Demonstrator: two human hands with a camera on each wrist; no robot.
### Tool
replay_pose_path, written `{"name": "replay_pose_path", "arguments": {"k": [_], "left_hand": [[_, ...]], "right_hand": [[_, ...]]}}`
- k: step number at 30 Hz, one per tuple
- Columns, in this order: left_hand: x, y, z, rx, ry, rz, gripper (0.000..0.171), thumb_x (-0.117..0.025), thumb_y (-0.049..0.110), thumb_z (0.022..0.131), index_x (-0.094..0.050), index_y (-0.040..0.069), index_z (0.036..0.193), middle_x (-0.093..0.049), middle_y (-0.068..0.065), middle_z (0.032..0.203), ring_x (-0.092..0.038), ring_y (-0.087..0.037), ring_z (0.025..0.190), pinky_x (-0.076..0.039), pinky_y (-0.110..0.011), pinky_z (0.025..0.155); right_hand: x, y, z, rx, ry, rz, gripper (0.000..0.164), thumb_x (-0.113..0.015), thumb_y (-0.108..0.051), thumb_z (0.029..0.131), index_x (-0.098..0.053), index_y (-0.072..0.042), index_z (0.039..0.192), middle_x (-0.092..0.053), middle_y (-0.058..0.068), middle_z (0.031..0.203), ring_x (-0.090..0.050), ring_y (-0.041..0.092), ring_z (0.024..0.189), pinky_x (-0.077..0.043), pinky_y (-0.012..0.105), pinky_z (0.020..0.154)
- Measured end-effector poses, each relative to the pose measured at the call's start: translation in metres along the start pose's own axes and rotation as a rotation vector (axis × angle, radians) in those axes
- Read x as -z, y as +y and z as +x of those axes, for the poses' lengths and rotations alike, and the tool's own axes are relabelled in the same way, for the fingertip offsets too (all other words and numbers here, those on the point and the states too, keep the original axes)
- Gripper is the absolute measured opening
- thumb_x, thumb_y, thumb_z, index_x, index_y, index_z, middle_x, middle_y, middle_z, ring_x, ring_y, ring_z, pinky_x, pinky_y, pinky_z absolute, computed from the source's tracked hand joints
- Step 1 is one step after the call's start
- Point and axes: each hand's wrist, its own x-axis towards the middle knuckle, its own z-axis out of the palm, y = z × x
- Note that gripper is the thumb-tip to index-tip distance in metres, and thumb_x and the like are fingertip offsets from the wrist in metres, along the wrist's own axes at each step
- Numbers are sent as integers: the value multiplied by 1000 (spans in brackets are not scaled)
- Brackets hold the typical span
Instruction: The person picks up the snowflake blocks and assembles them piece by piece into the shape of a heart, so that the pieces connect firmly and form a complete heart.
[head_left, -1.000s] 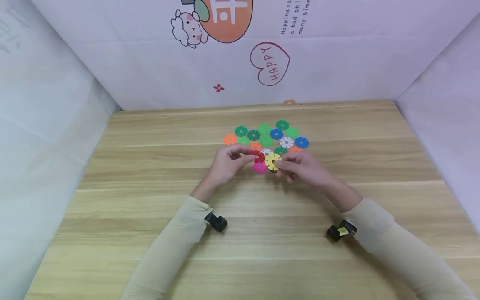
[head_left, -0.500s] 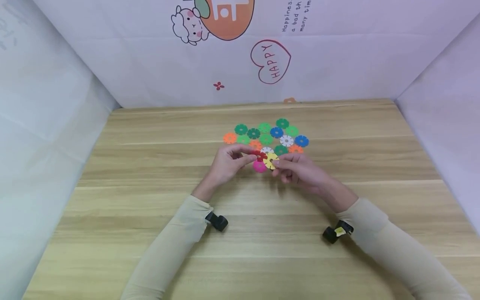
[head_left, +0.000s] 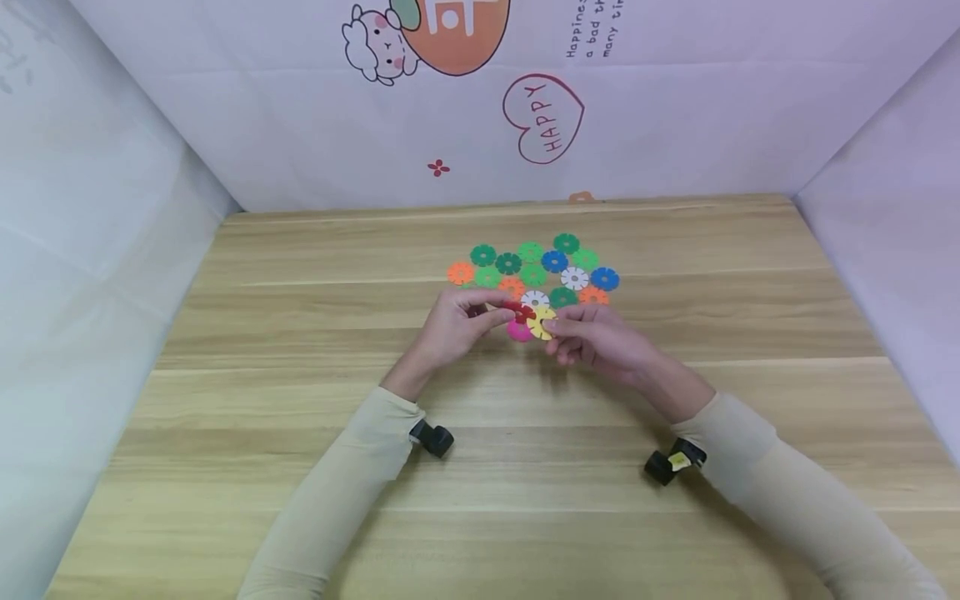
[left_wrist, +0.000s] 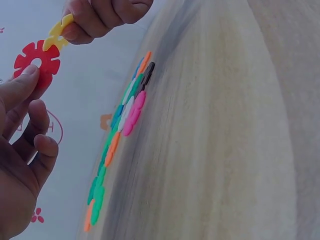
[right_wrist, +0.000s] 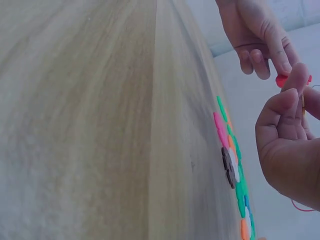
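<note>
My left hand pinches a red notched plastic disc between thumb and fingers, above the tabletop. From the other side my right hand pinches a yellow notched disc. In the left wrist view the yellow disc meets the red one at its rim, turned at an angle to it; how deep their slots sit in each other cannot be told. A pink disc lies on the table just beneath. Most of the yellow disc is hidden behind the right hand in the right wrist view.
On the wooden table, several loose notched discs lie flat beyond the hands, among them a white disc, a blue disc and an orange disc. A dark disc lies near the pink one. A printed white cloth stands behind.
The right hand has moved slightly left, bringing the yellow disc against the red one. The left hand has stayed nearly still, and the discs on the table keep their places.
</note>
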Motion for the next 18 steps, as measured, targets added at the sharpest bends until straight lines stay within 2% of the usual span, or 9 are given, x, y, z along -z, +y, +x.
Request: {"name": "replay_pose_path", "arguments": {"k": [4,10,13,18], "left_hand": [[0,1,2,-6,-13,17,17,-74,14,93,-78,8,108,-64,-26,80,-43,-22,59,-35,-24,51],[2,7,3,-1,-34,52,16,-76,13,91,-79,10,107,-71,-18,88,-45,-21,60,-35,-25,51],[3,7,2,14,-19,53,17,-76,13,91,-79,10,107,-71,-19,86,-44,-20,59,-35,-25,50],[1,8,0,22,30,-2,19,-76,15,91,-78,6,108,-68,-17,78,-41,-22,57,-33,-25,49]], "right_hand": [[0,-2,1,8,-15,-4,19,-58,-11,103,-69,-4,89,-70,5,77,-63,13,63,-55,23,64],[0,-2,1,-6,-13,-5,20,-58,-10,102,-69,-3,87,-70,6,76,-64,13,64,-56,24,64],[-1,-2,2,-12,-20,0,20,-57,-10,103,-69,-3,88,-70,6,76,-64,13,64,-56,24,66],[-3,-5,3,-7,-21,31,18,-58,-13,103,-68,-4,91,-70,6,77,-64,13,65,-55,24,67]]}}
